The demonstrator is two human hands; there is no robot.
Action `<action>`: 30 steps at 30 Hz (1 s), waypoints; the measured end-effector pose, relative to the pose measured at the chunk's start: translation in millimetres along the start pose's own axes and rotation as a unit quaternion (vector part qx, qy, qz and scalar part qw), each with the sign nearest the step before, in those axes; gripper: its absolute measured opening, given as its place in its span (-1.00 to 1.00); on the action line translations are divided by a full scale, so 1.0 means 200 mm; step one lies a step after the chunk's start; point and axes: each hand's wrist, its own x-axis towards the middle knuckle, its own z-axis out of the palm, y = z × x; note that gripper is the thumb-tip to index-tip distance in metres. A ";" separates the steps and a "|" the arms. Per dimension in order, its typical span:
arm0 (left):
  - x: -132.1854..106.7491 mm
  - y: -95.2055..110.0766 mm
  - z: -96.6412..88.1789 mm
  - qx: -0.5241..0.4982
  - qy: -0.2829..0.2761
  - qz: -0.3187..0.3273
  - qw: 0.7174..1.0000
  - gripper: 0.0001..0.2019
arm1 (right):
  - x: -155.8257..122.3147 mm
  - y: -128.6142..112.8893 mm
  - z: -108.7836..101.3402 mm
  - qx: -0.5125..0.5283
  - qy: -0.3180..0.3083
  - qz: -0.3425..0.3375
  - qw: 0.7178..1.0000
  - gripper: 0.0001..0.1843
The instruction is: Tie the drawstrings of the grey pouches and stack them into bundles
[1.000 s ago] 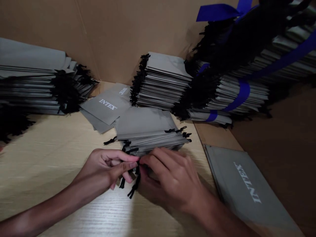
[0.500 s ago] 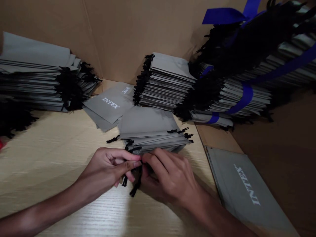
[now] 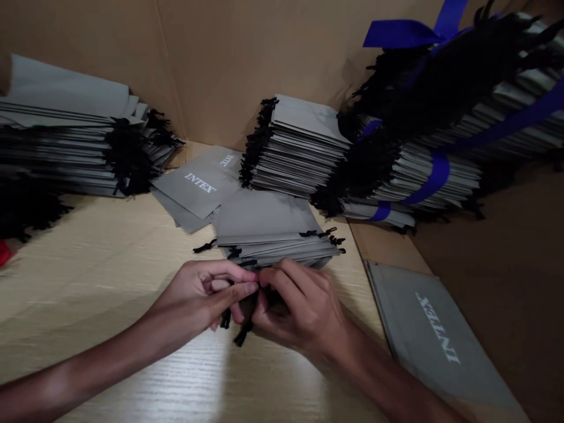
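Note:
My left hand (image 3: 215, 294) pinches a black drawstring cord (image 3: 243, 333) between thumb and forefinger. Fingertips of my right hand (image 3: 302, 302) close on the same cord, right beside the left thumb. Frayed cord ends hang below the two hands; the gripped part is mostly hidden by the fingers. Just beyond the hands lies a small pile of grey drawstring pouches (image 3: 268, 217), with black knotted cords sticking out at both sides. Several flat grey pouches printed INTEX (image 3: 189, 200) overlap to the left of that pile.
A tall stack of grey pouches (image 3: 304, 158) stands at the back, another stack (image 3: 70, 94) at the left. Bundles tied with blue ribbon (image 3: 434, 176) lean at the right. A flat INTEX pouch (image 3: 418, 317) lies at the right edge. Cardboard walls (image 3: 247, 53) enclose the wooden table (image 3: 110, 252).
Both hands have shifted very slightly right and up, keeping their pinch on the cord. The pouches and stacks lie as before; the view has moved a little.

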 end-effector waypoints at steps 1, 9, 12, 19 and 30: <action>0.00 0.00 0.00 0.000 -0.007 0.008 1.000 -0.45 | 0.00 0.00 0.00 0.001 -0.004 -0.001 1.000 -0.86; -0.03 -0.02 -0.06 0.211 0.017 0.175 0.962 -0.70 | 0.01 0.04 -0.05 0.023 -0.038 -0.023 0.999 -0.87; -0.05 -0.01 -0.08 0.348 0.016 0.339 0.874 -0.82 | 0.03 0.04 -0.08 0.026 -0.064 -0.032 0.997 -0.86; -0.04 -0.02 -0.06 0.468 0.012 0.401 0.787 -0.79 | 0.03 0.03 -0.08 0.014 -0.088 -0.059 0.994 -0.85; -0.05 -0.01 -0.08 0.491 0.019 0.455 0.743 -0.80 | 0.01 0.01 -0.02 0.033 -0.072 -0.095 0.992 -0.88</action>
